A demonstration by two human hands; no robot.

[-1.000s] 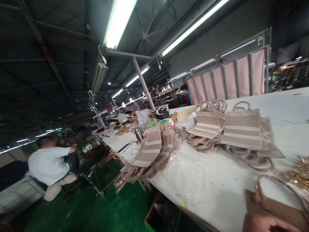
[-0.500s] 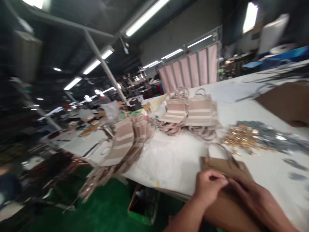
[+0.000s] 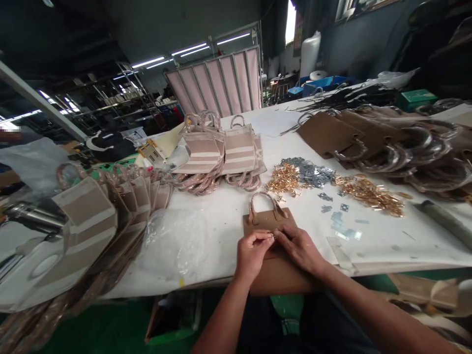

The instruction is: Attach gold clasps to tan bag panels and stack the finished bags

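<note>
A brown handbag panel [image 3: 283, 275] with a looped handle [image 3: 263, 196] lies at the table's front edge, partly hanging over it. Both hands meet above its middle. My left hand [image 3: 253, 250] pinches a small gold-coloured metal piece [image 3: 272, 235] between thumb and fingertips. From the other side, my right hand [image 3: 299, 246] has its fingers together and tips at the same piece; what they grip is mostly hidden. Just beyond the panel lie a pile of gold metal fittings [image 3: 283, 179] and a heap of grey metal plates [image 3: 313, 173].
Striped bag panels [image 3: 204, 152] stand in stacks behind, and more [image 3: 88, 221] lean at the left. Brown panels with wrapped handles [image 3: 346, 132] are piled at the right. A clear plastic bag [image 3: 177, 241] and a dark rod [image 3: 448, 226] lie on the white table [image 3: 221, 231].
My view has swung right and down, so the hands and brown panel now appear nearer the middle. Both hands remain together over the panel. The earlier frame is blurred.
</note>
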